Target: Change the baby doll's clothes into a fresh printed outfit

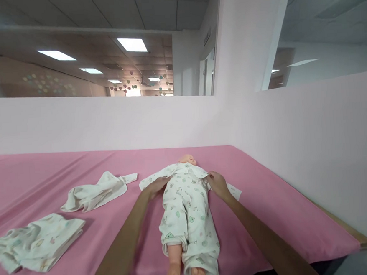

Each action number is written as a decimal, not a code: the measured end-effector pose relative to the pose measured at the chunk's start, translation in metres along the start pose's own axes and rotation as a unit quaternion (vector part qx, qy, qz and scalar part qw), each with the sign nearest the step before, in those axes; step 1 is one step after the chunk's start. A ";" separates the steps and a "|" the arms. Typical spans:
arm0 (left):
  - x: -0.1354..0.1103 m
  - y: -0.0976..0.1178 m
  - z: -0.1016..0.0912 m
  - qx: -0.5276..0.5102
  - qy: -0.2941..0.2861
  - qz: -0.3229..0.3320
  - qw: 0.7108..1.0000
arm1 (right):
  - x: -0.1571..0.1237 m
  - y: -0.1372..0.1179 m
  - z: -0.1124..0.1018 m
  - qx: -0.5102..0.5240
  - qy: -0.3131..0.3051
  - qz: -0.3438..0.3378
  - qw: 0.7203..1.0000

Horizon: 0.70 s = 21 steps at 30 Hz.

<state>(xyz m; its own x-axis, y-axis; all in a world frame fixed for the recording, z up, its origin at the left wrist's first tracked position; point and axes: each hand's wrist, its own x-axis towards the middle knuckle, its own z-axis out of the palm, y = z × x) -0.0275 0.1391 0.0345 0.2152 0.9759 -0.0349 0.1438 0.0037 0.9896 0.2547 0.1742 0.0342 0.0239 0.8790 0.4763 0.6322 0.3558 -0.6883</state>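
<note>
A baby doll [189, 158] lies on its back, head away from me and bare feet at the near edge. It wears a white printed shirt [187, 168] with long sleeves spread out, and matching trousers [184, 208]. At the doll's left side in view, my left hand [157, 186] is closed on the shirt near the waist; its fingertips are partly hidden by cloth. Across from it, my right hand [217, 183] pinches the shirt's lower edge, lifting it slightly. One trouser leg sits higher, baring the shin.
A pink-covered padded surface [115, 238] carries the doll. Left of it lie a crumpled white cloth garment [96, 193] and a folded printed cloth [40, 239]. White walls [107, 124] with windows border the back and right.
</note>
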 end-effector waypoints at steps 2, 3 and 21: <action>0.002 0.010 -0.012 0.056 0.029 0.000 0.998 | 0.002 -0.007 -0.003 0.012 -0.002 -0.004 1.000; 0.002 0.012 -0.014 0.093 0.056 0.013 0.994 | 0.002 -0.012 -0.004 0.024 0.010 -0.004 1.000; -0.050 -0.013 -0.015 0.554 0.231 0.227 0.767 | -0.032 0.024 -0.014 -0.163 -0.054 -0.014 0.985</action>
<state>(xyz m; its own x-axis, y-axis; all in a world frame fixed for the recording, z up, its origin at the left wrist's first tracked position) -0.0545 0.0930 0.0254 0.1574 0.7958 0.5848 0.9433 -0.2963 0.1494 0.2799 0.1500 0.0096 -0.0682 0.9055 0.4189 0.8475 0.2742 -0.4546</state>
